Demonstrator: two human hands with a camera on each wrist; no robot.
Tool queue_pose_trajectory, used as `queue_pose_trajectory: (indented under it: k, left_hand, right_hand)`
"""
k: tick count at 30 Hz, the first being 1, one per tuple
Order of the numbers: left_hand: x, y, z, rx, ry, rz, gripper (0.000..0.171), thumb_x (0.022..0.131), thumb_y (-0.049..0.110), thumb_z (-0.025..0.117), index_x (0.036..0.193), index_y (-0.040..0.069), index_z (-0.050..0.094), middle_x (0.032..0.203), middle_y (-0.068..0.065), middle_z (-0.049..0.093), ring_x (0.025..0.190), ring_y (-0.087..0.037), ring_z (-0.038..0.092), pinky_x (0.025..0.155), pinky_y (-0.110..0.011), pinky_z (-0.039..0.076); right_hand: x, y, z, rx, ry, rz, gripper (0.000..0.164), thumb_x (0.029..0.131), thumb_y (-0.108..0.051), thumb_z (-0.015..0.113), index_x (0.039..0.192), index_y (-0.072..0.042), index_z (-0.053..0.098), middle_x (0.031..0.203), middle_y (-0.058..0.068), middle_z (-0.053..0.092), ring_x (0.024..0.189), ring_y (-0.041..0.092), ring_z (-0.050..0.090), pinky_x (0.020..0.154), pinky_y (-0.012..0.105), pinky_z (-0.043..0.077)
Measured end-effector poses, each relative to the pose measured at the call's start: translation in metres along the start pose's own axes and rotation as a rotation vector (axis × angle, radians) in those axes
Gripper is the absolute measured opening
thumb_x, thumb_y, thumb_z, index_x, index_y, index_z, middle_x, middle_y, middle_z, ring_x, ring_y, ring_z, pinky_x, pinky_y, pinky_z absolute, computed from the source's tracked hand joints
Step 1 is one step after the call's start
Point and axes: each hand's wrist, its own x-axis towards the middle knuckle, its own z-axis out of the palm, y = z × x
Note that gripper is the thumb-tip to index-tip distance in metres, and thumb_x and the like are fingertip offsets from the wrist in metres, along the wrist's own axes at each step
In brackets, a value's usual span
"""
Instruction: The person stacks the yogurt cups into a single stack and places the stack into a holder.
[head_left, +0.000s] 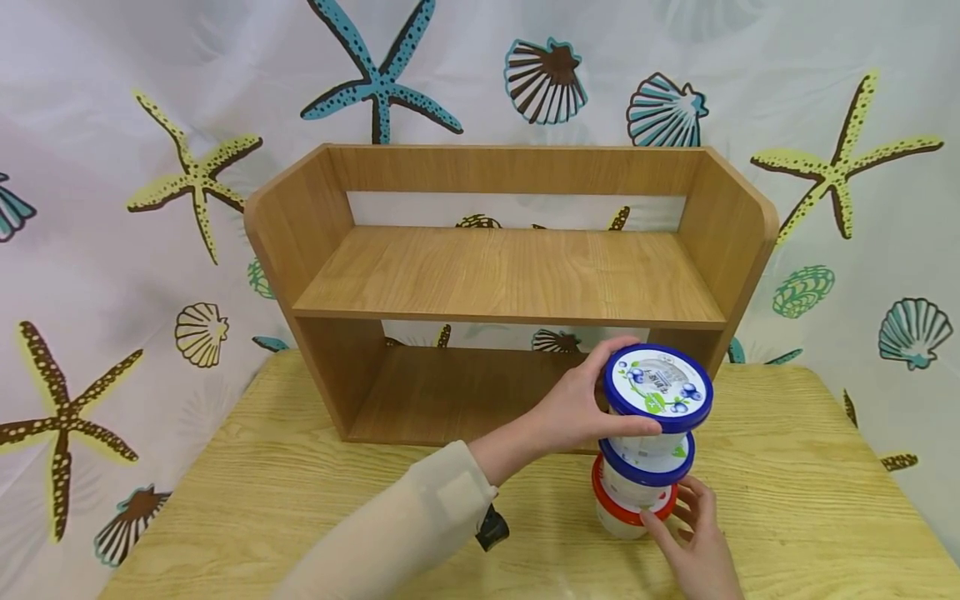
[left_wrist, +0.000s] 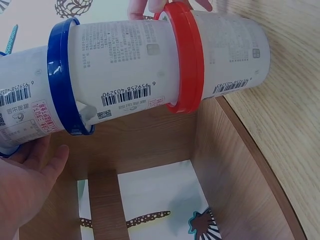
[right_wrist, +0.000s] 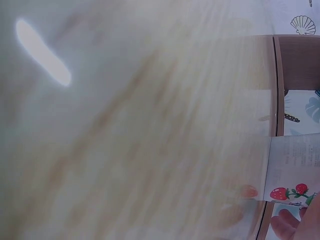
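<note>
Three white tubs stand stacked on the table in front of the shelf's right side. The top tub [head_left: 660,387] has a blue lid with a blueberry print. Below it is a second blue-lidded tub [left_wrist: 122,65]. A red-lidded tub [head_left: 619,522] forms the base, and strawberries on its side [right_wrist: 295,192] show in the right wrist view. My left hand [head_left: 573,408] grips the top tub, thumb along the near side and fingers behind. Low at the right, my right hand [head_left: 697,537] holds the red-lidded tub around its rim; some fingers are hidden behind it.
A two-tier wooden shelf [head_left: 510,275] stands at the back of the wooden table [head_left: 787,500], its lower opening just behind the tubs. A curtain with starfish and shells [head_left: 465,67] hangs behind. A small black object [head_left: 492,529] shows beneath the left wrist.
</note>
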Motion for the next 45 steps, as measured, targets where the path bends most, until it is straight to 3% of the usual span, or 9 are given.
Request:
queue_pose_trajectory:
  k: [9, 20, 28, 38, 45]
  left_hand:
    - [0.0, 0.002, 0.003, 0.019, -0.012, -0.013, 0.089, 0.08, 0.025, 0.081, 0.15, 0.029, 0.026, 0.138, 0.002, 0.048, 0.121, -0.011, 0.049, 0.099, -0.041, 0.044]
    - [-0.001, 0.001, 0.002, -0.001, -0.024, -0.01, 0.09, 0.08, 0.024, 0.081, 0.151, 0.025, 0.025, 0.138, 0.002, 0.047, 0.12, -0.01, 0.049, 0.096, -0.034, 0.044]
    - [-0.003, 0.0, -0.001, -0.027, -0.027, 0.004, 0.09, 0.081, 0.021, 0.08, 0.151, 0.03, 0.024, 0.14, 0.003, 0.046, 0.122, -0.009, 0.048, 0.096, -0.032, 0.044]
    - [-0.021, -0.003, -0.021, 0.032, -0.006, 0.057, 0.09, 0.082, 0.017, 0.08, 0.151, 0.027, 0.022, 0.144, -0.003, 0.045, 0.13, -0.013, 0.042, 0.102, -0.042, 0.041]
    - [-0.046, -0.014, -0.042, 0.075, 0.025, 0.084, 0.093, 0.077, 0.018, 0.084, 0.149, 0.024, 0.025, 0.142, 0.0, 0.046, 0.131, -0.019, 0.044, 0.104, -0.042, 0.039]
  right_hand:
    - [0.0, 0.003, 0.001, 0.0, 0.014, -0.027, 0.08, 0.094, -0.04, 0.063, 0.144, -0.004, 0.013, 0.144, 0.03, 0.032, 0.127, 0.049, 0.039, 0.098, 0.062, 0.037]
    - [0.0, 0.002, 0.001, -0.005, 0.003, -0.028, 0.079, 0.094, -0.041, 0.063, 0.144, -0.004, 0.013, 0.144, 0.031, 0.032, 0.127, 0.05, 0.039, 0.098, 0.062, 0.037]
    - [-0.001, 0.002, 0.001, -0.002, 0.013, -0.039, 0.076, 0.095, -0.037, 0.063, 0.143, -0.004, 0.014, 0.144, 0.031, 0.032, 0.127, 0.05, 0.039, 0.098, 0.063, 0.037]
    - [0.0, 0.0, 0.001, -0.004, -0.01, 0.009, 0.082, 0.093, -0.042, 0.063, 0.145, -0.004, 0.011, 0.147, 0.032, 0.028, 0.129, 0.051, 0.035, 0.1, 0.062, 0.036]
    - [-0.001, 0.001, 0.001, -0.01, -0.011, -0.004, 0.08, 0.094, -0.04, 0.064, 0.144, -0.003, 0.012, 0.146, 0.033, 0.029, 0.127, 0.054, 0.038, 0.099, 0.063, 0.036]
